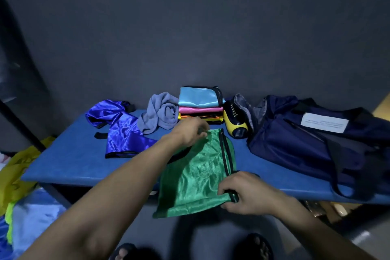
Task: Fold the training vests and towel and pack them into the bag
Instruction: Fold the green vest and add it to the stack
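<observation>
While the green vest (196,173) lies half off the counter's (69,164) near edge, left hand (190,131) pinching its far corner and right hand (247,192) its near hem, align black trims before creasing.

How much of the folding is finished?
Three folded vests sit stacked at the back. The left hand and right hand are folding the green vest. The blue vest and grey towel lie unfolded, and the bag isn't packed.
</observation>
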{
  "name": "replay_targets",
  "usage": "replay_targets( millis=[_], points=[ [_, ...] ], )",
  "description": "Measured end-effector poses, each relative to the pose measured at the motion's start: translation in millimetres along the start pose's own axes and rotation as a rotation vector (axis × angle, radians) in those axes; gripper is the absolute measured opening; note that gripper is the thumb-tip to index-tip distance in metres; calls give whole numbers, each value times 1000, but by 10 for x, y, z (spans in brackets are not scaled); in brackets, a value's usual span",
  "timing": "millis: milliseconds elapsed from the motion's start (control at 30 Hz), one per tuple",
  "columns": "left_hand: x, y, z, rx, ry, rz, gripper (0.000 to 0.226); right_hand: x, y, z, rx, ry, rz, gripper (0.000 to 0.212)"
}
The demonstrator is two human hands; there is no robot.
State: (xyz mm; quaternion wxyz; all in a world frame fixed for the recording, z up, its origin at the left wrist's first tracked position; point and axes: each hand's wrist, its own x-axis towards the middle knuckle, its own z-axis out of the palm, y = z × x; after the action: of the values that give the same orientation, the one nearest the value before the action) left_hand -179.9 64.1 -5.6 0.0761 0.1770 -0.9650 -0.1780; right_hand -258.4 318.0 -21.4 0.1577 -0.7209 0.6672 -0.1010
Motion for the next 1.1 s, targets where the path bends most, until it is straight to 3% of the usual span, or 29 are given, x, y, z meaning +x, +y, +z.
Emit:
replay_targets(
  millis=[200,733,900,1100],
  points=[
    [425,-82,293,170,-101,-29,26,59,92,-12,46,-32,36,21],
    [660,-21,172,-14,-283,-17,9,74,199,-56,86,-115,20,28],
    [595,-4,270,40,-130,15,20,59,201,-69,86,-94,14,28],
    [514,6,318,127,36,120,7,56,205,-56,69,-75,16,30]
  ],
)
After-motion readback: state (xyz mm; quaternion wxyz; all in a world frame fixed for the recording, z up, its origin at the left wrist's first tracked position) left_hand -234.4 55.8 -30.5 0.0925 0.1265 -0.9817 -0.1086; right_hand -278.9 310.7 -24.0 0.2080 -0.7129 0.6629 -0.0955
